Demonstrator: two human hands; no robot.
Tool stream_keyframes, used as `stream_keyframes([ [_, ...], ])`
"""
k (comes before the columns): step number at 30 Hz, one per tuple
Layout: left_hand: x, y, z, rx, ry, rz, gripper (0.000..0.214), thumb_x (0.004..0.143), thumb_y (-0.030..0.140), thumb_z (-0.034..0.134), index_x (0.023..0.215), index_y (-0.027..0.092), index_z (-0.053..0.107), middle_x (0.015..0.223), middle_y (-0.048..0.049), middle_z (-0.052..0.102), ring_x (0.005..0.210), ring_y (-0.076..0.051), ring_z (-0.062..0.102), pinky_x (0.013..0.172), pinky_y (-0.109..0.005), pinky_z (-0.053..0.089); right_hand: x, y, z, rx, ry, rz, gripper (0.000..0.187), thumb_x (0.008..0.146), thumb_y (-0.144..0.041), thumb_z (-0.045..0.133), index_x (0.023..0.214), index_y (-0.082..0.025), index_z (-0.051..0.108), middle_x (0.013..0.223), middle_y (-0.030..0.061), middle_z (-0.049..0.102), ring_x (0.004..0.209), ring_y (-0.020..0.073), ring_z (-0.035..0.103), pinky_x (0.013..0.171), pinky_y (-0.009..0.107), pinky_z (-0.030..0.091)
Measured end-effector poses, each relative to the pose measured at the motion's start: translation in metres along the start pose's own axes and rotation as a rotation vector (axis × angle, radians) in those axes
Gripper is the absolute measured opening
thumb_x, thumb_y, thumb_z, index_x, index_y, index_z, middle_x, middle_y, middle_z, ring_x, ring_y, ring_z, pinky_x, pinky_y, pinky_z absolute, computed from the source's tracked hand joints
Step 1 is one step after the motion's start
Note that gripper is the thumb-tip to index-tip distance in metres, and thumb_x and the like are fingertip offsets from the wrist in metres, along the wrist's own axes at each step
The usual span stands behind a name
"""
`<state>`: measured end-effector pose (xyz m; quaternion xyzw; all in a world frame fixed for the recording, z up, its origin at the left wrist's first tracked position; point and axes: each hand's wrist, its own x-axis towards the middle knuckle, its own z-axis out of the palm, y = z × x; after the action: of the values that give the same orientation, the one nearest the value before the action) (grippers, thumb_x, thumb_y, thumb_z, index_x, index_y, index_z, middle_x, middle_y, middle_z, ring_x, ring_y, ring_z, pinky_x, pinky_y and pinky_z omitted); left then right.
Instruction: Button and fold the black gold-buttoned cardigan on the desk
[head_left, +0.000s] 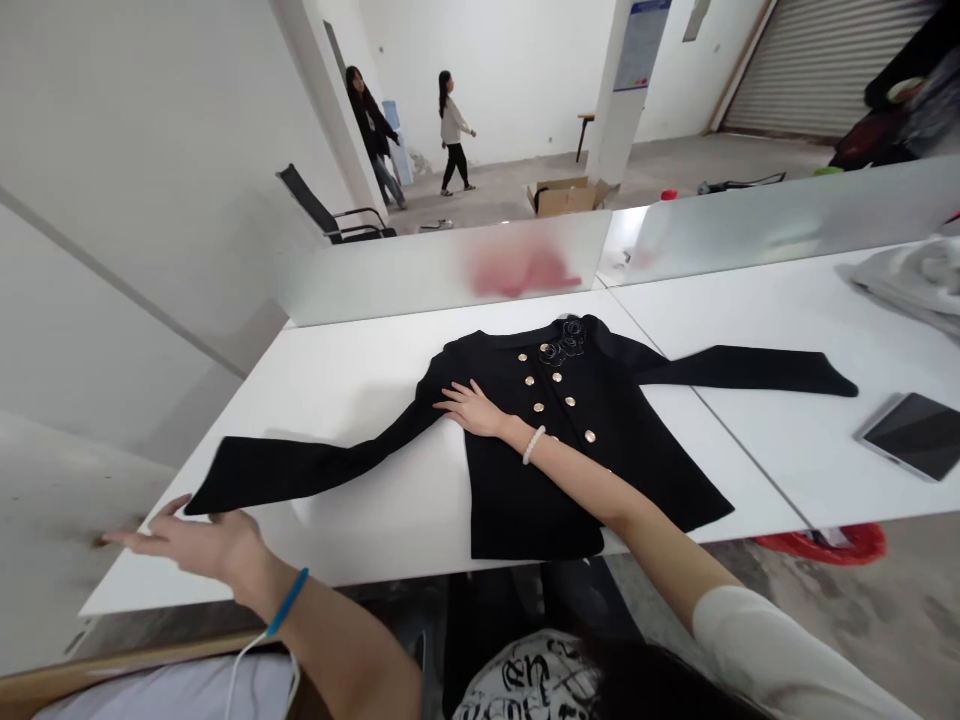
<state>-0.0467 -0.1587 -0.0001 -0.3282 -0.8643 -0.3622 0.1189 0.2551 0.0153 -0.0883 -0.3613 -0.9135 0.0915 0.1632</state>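
jacket point(555, 410) points collar point(517, 342) away, longest crosswise; right hand point(474, 410) flat, left hand point(208, 545) at cuff point(217, 478), grip unclear

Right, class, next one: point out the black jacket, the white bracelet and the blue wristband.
Black jacket point(556, 411): head view, on the middle of its front.
White bracelet point(533, 445): head view, on its visible band.
Blue wristband point(288, 603): head view, midway along its visible strip.

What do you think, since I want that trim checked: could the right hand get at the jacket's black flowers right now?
Probably yes: the right hand rests on the black jacket near the black flowers, with only its flat front and gold buttons between.
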Motion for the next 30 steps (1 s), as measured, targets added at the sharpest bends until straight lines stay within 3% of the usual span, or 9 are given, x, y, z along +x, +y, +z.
stream_keyframes([
  [2, 0.003, -0.007, 0.005, 0.002, 0.017, -0.114, 0.048, 0.082, 0.019, 0.042, 0.129, 0.013, 0.035, 0.15, -0.02, 0.01, 0.121, -0.036, 0.045, 0.093, -0.049, 0.042, -0.001, -0.001, -0.002, 0.013, -0.004, -0.002, 0.04, 0.097, -0.036, 0.032, 0.13, -0.026, 0.052, 0.141, 0.0088, 0.044, 0.135, 0.0276, 0.029, 0.108, 0.056, 0.019],
  [4, -0.002, -0.005, 0.015, 0.019, 0.033, -0.077, 0.043, 0.084, 0.021, 0.04, 0.126, 0.011, 0.043, 0.144, -0.0189, 0.031, 0.121, -0.033, 0.046, 0.097, -0.044, 0.04, -0.002, -0.002, -0.003, 0.021, -0.016, -0.007, 0.04, 0.097, -0.037, 0.033, 0.129, -0.025, 0.054, 0.141, 0.0093, 0.044, 0.135, 0.0287, 0.029, 0.108, 0.057, 0.018],
  [6, -0.015, 0.009, 0.03, 0.006, -0.094, 0.132, 0.041, 0.088, 0.027, 0.035, 0.123, 0.011, 0.049, 0.126, -0.0168, 0.052, 0.12, -0.028, 0.048, 0.099, -0.04, 0.038, -0.002, -0.001, -0.003, 0.026, -0.024, -0.018, 0.041, 0.097, -0.038, 0.032, 0.131, -0.026, 0.052, 0.142, 0.0094, 0.043, 0.136, 0.0295, 0.027, 0.108, 0.058, 0.017],
  [8, -0.034, 0.031, 0.047, -0.017, -0.346, 0.393, 0.043, 0.09, 0.035, 0.034, 0.124, 0.014, 0.05, 0.117, -0.014, 0.061, 0.114, -0.026, 0.053, 0.1, -0.04, 0.038, -0.002, 0.0, -0.002, 0.027, -0.027, -0.028, 0.042, 0.097, -0.039, 0.031, 0.133, -0.028, 0.049, 0.143, 0.0088, 0.042, 0.137, 0.0295, 0.026, 0.107, 0.059, 0.017],
  [11, -0.061, 0.064, 0.07, 0.04, -0.546, 0.727, 0.045, 0.09, 0.037, 0.036, 0.128, 0.017, 0.049, 0.13, -0.014, 0.054, 0.125, -0.028, 0.044, 0.106, -0.045, 0.029, -0.002, 0.002, 0.0, 0.015, -0.033, -0.04, 0.043, 0.096, -0.041, 0.032, 0.136, -0.031, 0.046, 0.144, 0.0078, 0.04, 0.137, 0.0294, 0.024, 0.107, 0.059, 0.016],
  [14, -0.069, 0.084, 0.083, 0.15, -0.619, 0.864, 0.045, 0.09, 0.029, 0.034, 0.131, 0.017, 0.047, 0.131, -0.0141, 0.053, 0.121, -0.027, 0.048, 0.1, -0.042, 0.035, -0.002, 0.003, 0.001, -0.003, -0.039, -0.051, 0.042, 0.096, -0.041, 0.033, 0.134, -0.031, 0.047, 0.145, 0.0076, 0.039, 0.137, 0.0295, 0.024, 0.107, 0.059, 0.016],
  [21, -0.026, 0.072, 0.062, 0.491, -0.77, 0.677, 0.041, 0.085, 0.026, 0.036, 0.118, 0.012, 0.056, 0.105, -0.0158, 0.066, 0.096, -0.028, 0.061, 0.076, -0.035, 0.045, -0.004, 0.002, -0.003, 0.048, -0.047, -0.047, 0.042, 0.096, -0.041, 0.032, 0.134, -0.03, 0.048, 0.144, 0.0065, 0.04, 0.138, 0.0293, 0.023, 0.109, 0.058, 0.014],
  [26, 0.006, 0.064, 0.034, 0.503, -0.616, 0.36, 0.037, 0.083, 0.02, 0.032, 0.103, 0.019, 0.063, 0.093, -0.0144, 0.067, 0.083, -0.03, 0.062, 0.064, -0.035, 0.043, -0.005, -0.001, -0.005, 0.087, -0.054, -0.059, 0.043, 0.097, -0.041, 0.031, 0.135, -0.03, 0.047, 0.144, 0.0069, 0.04, 0.138, 0.0297, 0.023, 0.108, 0.059, 0.013],
  [30, 0.021, 0.079, 0.023, 0.332, -0.549, 0.394, 0.034, 0.079, 0.016, 0.03, 0.093, 0.02, 0.062, 0.087, -0.0102, 0.067, 0.08, -0.027, 0.059, 0.065, -0.033, 0.041, -0.005, -0.004, -0.005, 0.09, -0.066, -0.079, 0.045, 0.097, -0.043, 0.028, 0.137, -0.03, 0.043, 0.145, 0.0068, 0.039, 0.138, 0.0293, 0.022, 0.108, 0.058, 0.013],
])
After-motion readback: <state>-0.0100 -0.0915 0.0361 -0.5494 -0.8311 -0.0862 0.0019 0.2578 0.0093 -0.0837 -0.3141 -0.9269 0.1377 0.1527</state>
